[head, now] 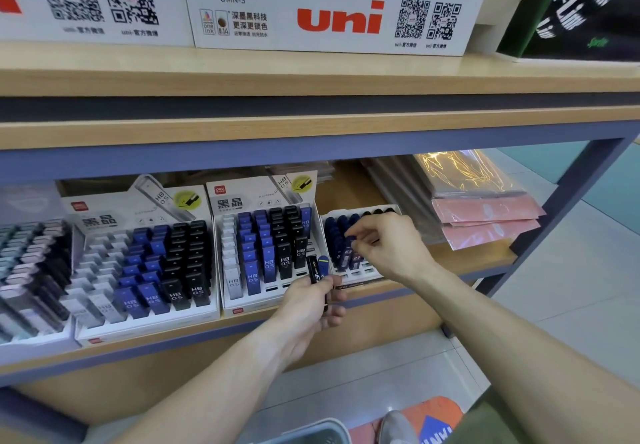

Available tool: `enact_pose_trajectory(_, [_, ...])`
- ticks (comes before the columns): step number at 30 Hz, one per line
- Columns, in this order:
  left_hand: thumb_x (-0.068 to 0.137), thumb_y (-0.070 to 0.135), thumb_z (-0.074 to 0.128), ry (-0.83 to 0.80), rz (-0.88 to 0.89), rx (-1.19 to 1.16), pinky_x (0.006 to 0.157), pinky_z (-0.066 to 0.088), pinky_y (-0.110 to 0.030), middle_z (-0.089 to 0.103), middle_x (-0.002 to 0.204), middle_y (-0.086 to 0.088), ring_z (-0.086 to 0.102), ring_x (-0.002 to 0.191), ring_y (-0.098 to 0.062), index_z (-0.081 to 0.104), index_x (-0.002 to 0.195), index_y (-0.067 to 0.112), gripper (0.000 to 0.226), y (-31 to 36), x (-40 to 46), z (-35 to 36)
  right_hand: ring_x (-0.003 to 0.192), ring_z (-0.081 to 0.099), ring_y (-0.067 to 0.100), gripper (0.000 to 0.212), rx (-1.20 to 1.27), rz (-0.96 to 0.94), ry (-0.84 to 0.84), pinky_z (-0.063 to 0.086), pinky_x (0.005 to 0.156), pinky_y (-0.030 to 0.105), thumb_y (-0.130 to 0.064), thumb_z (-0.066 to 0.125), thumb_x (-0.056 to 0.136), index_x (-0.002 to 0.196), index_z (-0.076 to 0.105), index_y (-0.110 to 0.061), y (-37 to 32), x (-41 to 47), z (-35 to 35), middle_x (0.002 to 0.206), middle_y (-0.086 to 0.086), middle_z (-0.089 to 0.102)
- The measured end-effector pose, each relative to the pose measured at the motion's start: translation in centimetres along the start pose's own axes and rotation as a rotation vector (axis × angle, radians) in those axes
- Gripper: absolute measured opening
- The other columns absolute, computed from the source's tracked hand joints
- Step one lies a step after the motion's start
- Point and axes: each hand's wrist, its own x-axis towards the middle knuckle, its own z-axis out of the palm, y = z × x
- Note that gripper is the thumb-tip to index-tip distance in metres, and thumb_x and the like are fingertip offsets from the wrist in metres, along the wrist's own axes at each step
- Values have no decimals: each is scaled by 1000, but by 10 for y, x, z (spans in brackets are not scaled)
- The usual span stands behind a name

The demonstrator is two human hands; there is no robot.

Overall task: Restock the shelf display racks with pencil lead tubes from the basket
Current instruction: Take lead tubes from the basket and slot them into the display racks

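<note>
My left hand (313, 300) grips a few pencil lead tubes (318, 267), black and blue, upright in front of the shelf edge. My right hand (384, 243) reaches over a small white display rack (363, 272) of dark blue tubes and pinches one blue tube (350, 240) at its top among the rows. Left of it stands a white rack (235, 300) with white, blue and black HB 0.5 tubes. A wider rack (138, 326) of the same kind sits further left. The basket's grey rim (311, 431) shows at the bottom edge.
A wooden shelf board (311, 125) hangs low over the racks. Pink and clear packets (485, 215) lie stacked on the shelf to the right. A metal post (561, 208) stands at the right. White uni display boxes (329, 18) sit on the shelf above.
</note>
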Motion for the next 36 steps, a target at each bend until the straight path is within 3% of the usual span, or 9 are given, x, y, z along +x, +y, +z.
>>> enact_pose_trajectory(3, [108, 15, 47, 1, -2, -2, 48, 48, -26, 67, 80, -9, 57, 54, -18, 64, 118, 1, 24, -1, 1, 0, 84, 68, 8, 18, -27, -62, -30, 57, 83, 27, -14, 71, 89, 104, 79, -22, 3, 1, 3, 92, -5, 76])
enact_pose_trajectory(11, [108, 15, 47, 0, -10, -1, 50, 49, -26, 68, 80, -9, 57, 56, -19, 64, 117, 2, 23, -1, 0, 0, 86, 68, 10, 20, -55, -127, -85, 58, 83, 30, -11, 72, 89, 107, 76, -19, 3, 3, 11, 94, -3, 75])
enact_pose_trajectory(16, [108, 16, 49, 1, -8, -9, 50, 49, -27, 68, 79, -8, 57, 56, -19, 64, 116, 2, 22, 0, -2, 0, 81, 65, 17, 14, -126, -152, 8, 56, 76, 33, -12, 77, 84, 97, 75, -17, 4, 3, 15, 95, -2, 66])
enact_pose_trajectory(20, [107, 16, 51, -30, 3, -31, 54, 50, -28, 69, 80, -9, 59, 58, -19, 66, 113, 3, 20, 1, -6, 0, 76, 59, 16, 18, -174, -138, 30, 52, 73, 31, -18, 80, 83, 100, 75, -18, 3, 0, 15, 98, -3, 58])
enact_pose_trajectory(24, [105, 14, 53, -176, 32, -84, 58, 51, -28, 70, 84, -11, 63, 64, -21, 68, 112, 0, 22, 4, -11, 1, 66, 62, 5, 9, 140, 45, 73, 50, 65, 20, -23, 79, 84, 91, 73, -23, -9, -8, 1, 79, -8, 70])
enact_pose_trajectory(26, [105, 12, 52, -281, 32, -127, 56, 49, -27, 69, 86, -15, 63, 66, -23, 69, 113, -3, 23, 8, -13, 2, 68, 69, 7, 7, 450, 208, -107, 54, 66, 21, -20, 76, 88, 94, 76, -22, -15, -17, -8, 83, -2, 75])
enact_pose_trajectory(28, [104, 11, 51, -369, 18, -151, 53, 45, -27, 68, 84, -16, 60, 64, -24, 67, 117, -8, 28, 10, -15, 2, 74, 73, 19, 15, 704, 316, -282, 60, 74, 29, -7, 71, 91, 103, 76, -14, -14, -26, -16, 91, 7, 77])
enact_pose_trajectory(32, [103, 16, 51, -448, 9, -130, 53, 44, -26, 67, 86, -16, 60, 65, -24, 68, 121, -7, 34, 12, -18, 1, 91, 75, 36, 21, 833, 314, -327, 60, 88, 35, 1, 69, 92, 111, 74, -7, 2, -31, -29, 98, 15, 78])
enact_pose_trajectory(36, [104, 17, 52, -423, 21, -127, 58, 48, -29, 70, 97, -22, 65, 72, -28, 64, 125, -5, 33, 10, -19, 4, 80, 73, 25, 20, 800, 306, -161, 59, 81, 32, -6, 81, 84, 103, 76, -6, 12, -35, -31, 89, 16, 78])
